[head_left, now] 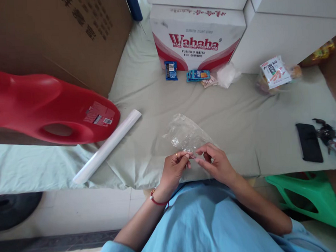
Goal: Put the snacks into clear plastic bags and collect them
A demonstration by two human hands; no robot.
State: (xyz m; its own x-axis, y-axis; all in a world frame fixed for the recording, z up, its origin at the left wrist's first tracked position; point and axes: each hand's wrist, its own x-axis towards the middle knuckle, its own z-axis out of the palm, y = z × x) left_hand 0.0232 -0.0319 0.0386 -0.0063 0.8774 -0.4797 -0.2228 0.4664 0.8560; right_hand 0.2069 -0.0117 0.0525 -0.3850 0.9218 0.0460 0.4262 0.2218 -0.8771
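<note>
A crumpled clear plastic bag (186, 132) lies on the green cloth in front of me, its near edge reaching my fingers. My left hand (176, 168), with a ring and a red bracelet, pinches thumb against index finger at the bag's near edge; a small pinkish bit shows at the fingertips, too small to name. Close beside it on the right, my right hand (215, 162) has its thumb and index finger apart, with the fingertips near the left ones and nothing clearly between them.
A white roll (108, 146) lies left, beside a large red jug (51, 108) and a cardboard box (57, 38). Small blue packets (198, 75) sit before the Wahaha box (198, 40). Right are a snack jar (275, 74), a black phone (309, 142) and a green stool (311, 198).
</note>
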